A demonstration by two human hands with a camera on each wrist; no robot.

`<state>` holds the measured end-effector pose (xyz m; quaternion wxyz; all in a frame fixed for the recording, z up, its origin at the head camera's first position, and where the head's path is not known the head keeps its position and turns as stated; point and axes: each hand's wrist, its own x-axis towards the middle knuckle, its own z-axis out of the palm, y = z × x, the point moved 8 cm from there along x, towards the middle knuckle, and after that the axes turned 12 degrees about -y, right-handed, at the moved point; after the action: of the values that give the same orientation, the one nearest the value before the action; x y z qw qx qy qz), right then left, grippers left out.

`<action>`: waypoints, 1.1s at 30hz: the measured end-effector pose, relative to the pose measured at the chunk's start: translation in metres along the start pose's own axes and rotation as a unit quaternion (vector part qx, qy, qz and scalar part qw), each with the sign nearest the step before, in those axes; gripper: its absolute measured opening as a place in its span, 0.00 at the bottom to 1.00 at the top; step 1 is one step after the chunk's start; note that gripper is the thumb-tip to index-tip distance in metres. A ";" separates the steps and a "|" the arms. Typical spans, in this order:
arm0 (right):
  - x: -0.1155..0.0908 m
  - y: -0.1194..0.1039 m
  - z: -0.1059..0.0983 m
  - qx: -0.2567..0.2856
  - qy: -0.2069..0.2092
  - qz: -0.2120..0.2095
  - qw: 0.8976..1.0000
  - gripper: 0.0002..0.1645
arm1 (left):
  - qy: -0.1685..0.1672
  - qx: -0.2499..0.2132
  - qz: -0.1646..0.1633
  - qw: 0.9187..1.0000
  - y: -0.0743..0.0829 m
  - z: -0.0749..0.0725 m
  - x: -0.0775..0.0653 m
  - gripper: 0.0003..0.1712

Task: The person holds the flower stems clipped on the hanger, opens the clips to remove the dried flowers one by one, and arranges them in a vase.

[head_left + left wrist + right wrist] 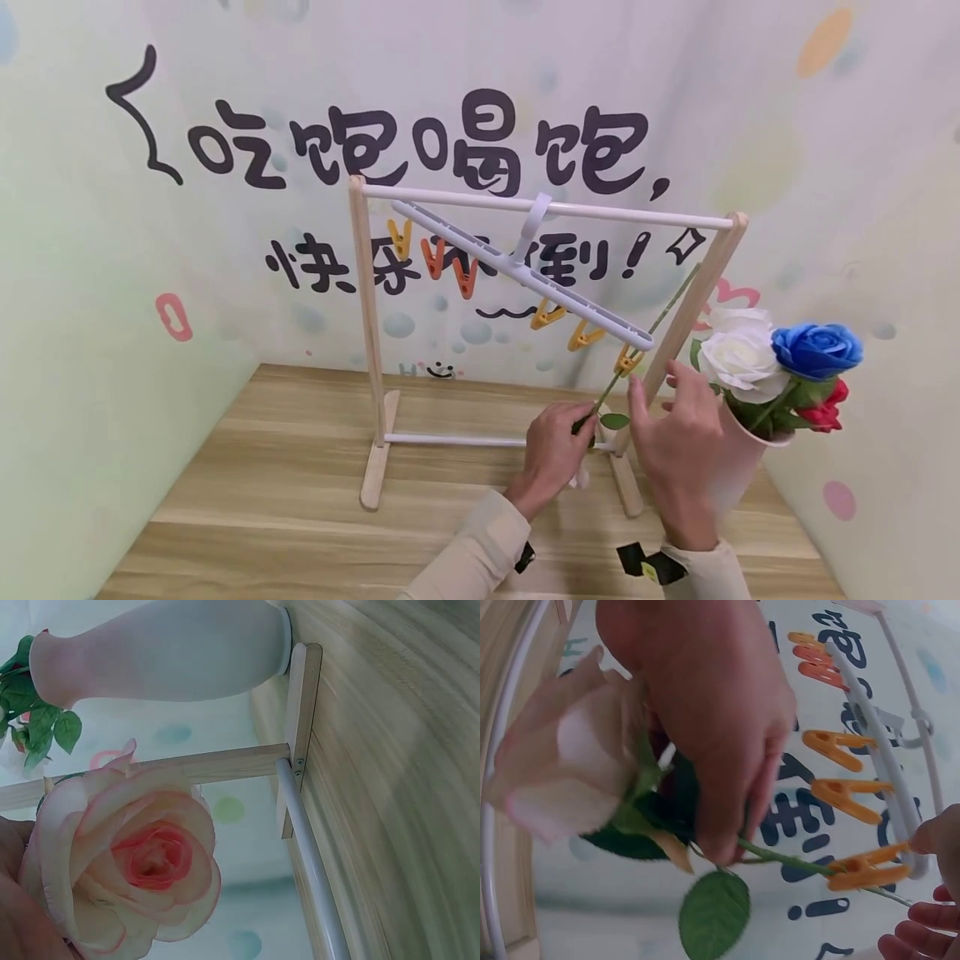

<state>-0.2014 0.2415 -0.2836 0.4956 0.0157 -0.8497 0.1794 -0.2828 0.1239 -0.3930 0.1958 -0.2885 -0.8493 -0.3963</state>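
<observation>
My left hand [557, 446] pinches the green stem of a pale pink rose [150, 862] just by its bloom, which hangs head-down. The stem [607, 389] slants up through the lowest yellow clip [628, 360], at the right end of a tilted grey-white clip hanger [517, 265]. Beside that clip is my right hand [678, 433], fingers apart and nothing gripped. In the right wrist view its thumb [936, 831] overlaps the clip's end; whether they touch I cannot tell. A green leaf [714, 915] sticks out below the left hand's fingertips.
The hanger hooks over the top bar [450, 198] of a wooden rack [367, 317] and carries several other yellow and orange clips [432, 258]. Right of the rack, a pale vase [180, 652] holds white, blue and red roses [817, 350]. A printed curtain [465, 50] stands behind the wood-grain table [247, 500].
</observation>
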 end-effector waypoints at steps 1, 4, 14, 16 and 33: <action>0.000 -0.001 0.005 0.004 -0.003 0.004 1.000 0.25 | 0.003 0.004 0.003 1.000 0.000 0.000 0.000 0.12; 0.002 0.000 0.018 0.006 -0.016 0.025 1.000 0.26 | 0.011 0.015 0.009 1.000 0.001 0.000 -0.001 0.11; 0.009 0.011 0.037 0.019 0.003 0.061 0.998 0.23 | 0.010 0.034 0.017 0.999 0.005 0.002 -0.003 0.10; 0.011 0.012 0.037 0.019 0.006 0.059 0.998 0.22 | 0.011 0.038 0.015 0.999 0.005 0.001 -0.002 0.10; 0.018 0.005 0.039 0.010 -0.007 0.043 0.999 0.17 | -0.022 0.017 -0.022 0.999 0.001 0.004 0.001 0.08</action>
<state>-0.2439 0.2361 -0.2869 0.4816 -0.0146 -0.8511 0.2086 -0.2839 0.1277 -0.3944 0.1729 -0.2751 -0.8662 -0.3795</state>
